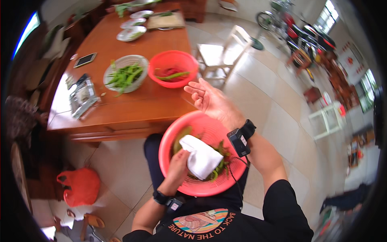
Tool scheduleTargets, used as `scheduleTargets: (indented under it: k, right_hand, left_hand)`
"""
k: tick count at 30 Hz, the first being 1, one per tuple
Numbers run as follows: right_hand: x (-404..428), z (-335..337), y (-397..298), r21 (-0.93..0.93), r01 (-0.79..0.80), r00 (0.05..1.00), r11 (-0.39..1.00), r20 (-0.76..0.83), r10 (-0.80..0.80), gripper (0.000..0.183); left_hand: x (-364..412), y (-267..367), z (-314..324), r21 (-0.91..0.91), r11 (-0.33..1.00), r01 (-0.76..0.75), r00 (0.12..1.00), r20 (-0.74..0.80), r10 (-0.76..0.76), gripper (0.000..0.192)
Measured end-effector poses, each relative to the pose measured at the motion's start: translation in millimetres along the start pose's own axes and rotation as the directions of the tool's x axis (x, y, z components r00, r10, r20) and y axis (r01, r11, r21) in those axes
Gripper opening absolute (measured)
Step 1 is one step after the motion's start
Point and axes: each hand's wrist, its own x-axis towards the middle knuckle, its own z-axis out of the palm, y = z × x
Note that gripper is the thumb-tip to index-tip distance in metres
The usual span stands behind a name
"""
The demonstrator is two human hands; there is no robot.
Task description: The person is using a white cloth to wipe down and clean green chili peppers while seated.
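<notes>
My left hand (179,165) grips the corner of a folded white cloth or paper towel (203,157). The towel hangs over a large pink plastic colander (169,142) on my lap, which holds green vegetable pieces (224,163). Raised above the colander's far rim, my right hand (208,99) has its palm turned up, fingers apart and slightly curled, with nothing in it. Beyond that hand, on the table, stands a red plastic basket (173,56) with a long green pepper (172,76) and red items inside. Beside it is a pale basket (144,68) of green peppers (128,74).
The wooden table (127,106) bears a phone (85,60), a silvery plastic package (83,96), plates (131,33) and a cutting board (166,21). A pale wooden chair (223,54) stands right of it. A red plastic bag (81,186) lies on the floor at left.
</notes>
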Motion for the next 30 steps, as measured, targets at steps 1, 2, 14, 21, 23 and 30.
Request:
scheduleTargets:
  k: [1, 2, 14, 21, 23, 30]
  right_hand:
    - [-15, -15, 2, 0.044, 0.003, 0.999, 0.999, -0.040, -0.001, 0.036]
    - [-34, -30, 2, 0.056, 0.023, 0.996, 0.998, -0.085, -0.018, 0.036]
    - [-174, -114, 73, -0.984, -0.068, 0.938, 0.167, -0.120, -0.325, 0.026]
    - [-158, -144, 106, -0.910, -0.027, 0.927, -0.413, 0.131, -0.351, 0.024]
    - [-158, -154, 112, -0.893, 0.045, 0.911, -0.447, 0.221, -0.349, 0.026]
    - [-158, -135, 110, -0.907, -0.142, 0.962, -0.396, -0.032, -0.271, 0.026]
  left_hand:
    - [-3, 2, 2, 0.011, 1.000, 0.003, 1.000, -0.004, -0.003, 0.025]
    - [-7, 4, 7, 0.033, 0.999, 0.006, 1.000, -0.024, -0.005, 0.025]
    - [-16, 17, -2, 0.116, 0.980, -0.165, 0.975, -0.134, 0.180, 0.025]
    - [-24, 8, 7, 0.145, 0.980, -0.134, 0.984, -0.100, 0.149, 0.026]
    - [-26, 9, 7, 0.149, 0.981, -0.125, 0.984, -0.104, 0.142, 0.026]
    - [-25, 7, -3, 0.160, 0.981, -0.112, 0.984, -0.120, 0.132, 0.023]
